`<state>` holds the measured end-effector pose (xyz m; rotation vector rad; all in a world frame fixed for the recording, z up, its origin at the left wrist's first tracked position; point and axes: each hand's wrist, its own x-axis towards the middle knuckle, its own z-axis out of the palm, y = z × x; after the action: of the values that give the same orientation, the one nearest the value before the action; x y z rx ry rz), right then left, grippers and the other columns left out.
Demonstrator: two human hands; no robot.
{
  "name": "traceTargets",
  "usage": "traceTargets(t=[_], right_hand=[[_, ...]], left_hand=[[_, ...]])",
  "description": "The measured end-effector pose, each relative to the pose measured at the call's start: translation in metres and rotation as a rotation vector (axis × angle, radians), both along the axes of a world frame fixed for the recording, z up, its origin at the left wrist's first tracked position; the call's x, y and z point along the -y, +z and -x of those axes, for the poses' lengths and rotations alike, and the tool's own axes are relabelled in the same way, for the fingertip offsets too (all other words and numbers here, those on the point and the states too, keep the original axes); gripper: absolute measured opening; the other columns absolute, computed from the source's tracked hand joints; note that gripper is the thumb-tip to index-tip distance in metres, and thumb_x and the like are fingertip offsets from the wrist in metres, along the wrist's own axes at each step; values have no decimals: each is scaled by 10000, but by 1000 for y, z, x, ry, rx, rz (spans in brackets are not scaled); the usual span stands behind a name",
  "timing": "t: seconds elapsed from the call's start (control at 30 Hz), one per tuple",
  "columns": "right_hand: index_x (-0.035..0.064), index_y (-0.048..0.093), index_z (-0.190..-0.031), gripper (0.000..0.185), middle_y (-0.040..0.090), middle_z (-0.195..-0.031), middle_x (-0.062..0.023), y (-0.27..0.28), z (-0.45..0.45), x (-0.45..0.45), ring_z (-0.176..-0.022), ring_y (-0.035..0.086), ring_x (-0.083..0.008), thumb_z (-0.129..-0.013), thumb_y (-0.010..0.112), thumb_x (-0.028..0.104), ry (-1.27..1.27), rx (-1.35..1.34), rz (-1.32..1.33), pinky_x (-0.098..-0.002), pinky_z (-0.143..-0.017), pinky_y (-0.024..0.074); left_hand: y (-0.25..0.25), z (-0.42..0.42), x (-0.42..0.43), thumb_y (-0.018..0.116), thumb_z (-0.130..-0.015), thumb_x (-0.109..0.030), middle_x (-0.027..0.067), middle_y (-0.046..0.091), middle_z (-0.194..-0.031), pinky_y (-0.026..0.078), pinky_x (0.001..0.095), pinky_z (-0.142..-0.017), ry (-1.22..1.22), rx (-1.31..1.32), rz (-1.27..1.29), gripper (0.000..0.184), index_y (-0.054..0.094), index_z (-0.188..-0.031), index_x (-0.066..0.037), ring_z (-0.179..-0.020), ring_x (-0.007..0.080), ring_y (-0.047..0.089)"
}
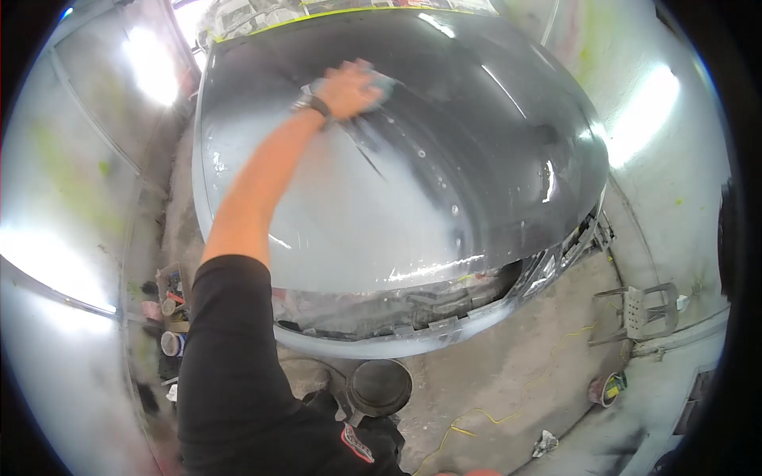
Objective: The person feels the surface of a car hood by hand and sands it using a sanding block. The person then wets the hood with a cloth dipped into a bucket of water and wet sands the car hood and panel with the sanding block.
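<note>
One left hand (349, 92) is clasping a blurred bluish cloth (386, 89) over a car hood (333, 218), the cloth probably feeling light, soft and easiest held palm-down.

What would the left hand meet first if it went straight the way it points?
Going across the hood, the left hand would probably first meet the yellow-green strip near the hood's far edge; motion blur leaves height and heading unclear.

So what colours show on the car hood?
The hood is pale grey at lower left, mostly near-black elsewhere, seen in the head view.
</note>
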<state>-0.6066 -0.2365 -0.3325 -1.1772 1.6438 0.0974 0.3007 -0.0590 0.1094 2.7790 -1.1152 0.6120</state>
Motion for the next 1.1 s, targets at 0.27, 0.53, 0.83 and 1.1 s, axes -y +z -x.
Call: traceTargets(t=[0.27,0.53,0.83,1.1], right_hand=[[-84,519,-1447,598,670,-1226,-174,12,33,-3,-1028,665,-269,-987,748,220,27,-18,-6,-388,-921,550],[-52,572,-1412,544,705,-1138,-134,2,50,38,-937,680,-246,-988,762,231,116,45,59,-381,-872,561],[-37,530,-1467,580,677,-1233,-138,27,10,59,-1063,659,-239,-993,758,208,295,253,201,-378,-942,543],[-33,505,-1497,610,642,-1311,-143,29,13,15,-1151,625,-240,-991,753,201,269,89,151,-383,-1002,517]], left_hand=[[-25,-41,-78,496,-1094,-432,111,399,-1694,305,556,-1254,-119,-58,107,547,524,-1561,-149,-1543,336,387],[-74,222,31,684,-998,-327,117,385,-1697,281,565,-1285,-701,-24,31,574,545,-1529,-158,-1574,371,333],[-25,114,-36,553,-1069,-378,131,436,-1664,213,594,-1293,-327,-96,28,500,577,-1500,-126,-1569,367,336],[-37,-8,-189,563,-1077,-340,94,477,-1638,349,528,-1240,133,24,491,449,612,-1461,-112,-1512,386,413]])
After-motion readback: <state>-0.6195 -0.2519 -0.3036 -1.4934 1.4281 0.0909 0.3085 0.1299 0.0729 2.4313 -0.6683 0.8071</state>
